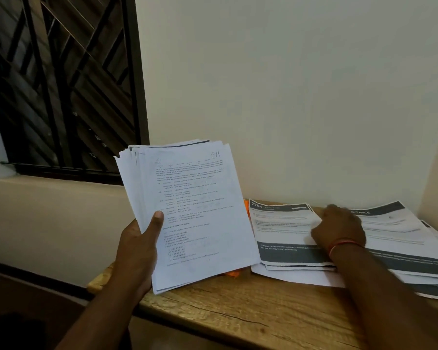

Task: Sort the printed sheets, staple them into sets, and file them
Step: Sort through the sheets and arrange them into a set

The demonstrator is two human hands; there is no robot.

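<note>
My left hand (139, 246) grips a thick stack of printed sheets (195, 210) by its lower left edge, thumb on the top page, and holds it tilted above the wooden table (225, 306). The top page carries small text and a handwritten mark at its upper right. My right hand (339, 231), a red thread round its wrist, rests with curled fingers on a spread pile of sheets with dark grey bands (286, 231) lying on the table by the wall. Whether its fingers pinch a sheet is hidden.
Something orange (232, 273) peeks out under the held stack, mostly hidden. More banded sheets (420, 281) fan out to the right edge. A pale wall stands right behind the table, and a dark barred window (61, 84) is at the left. The table's front edge is near me.
</note>
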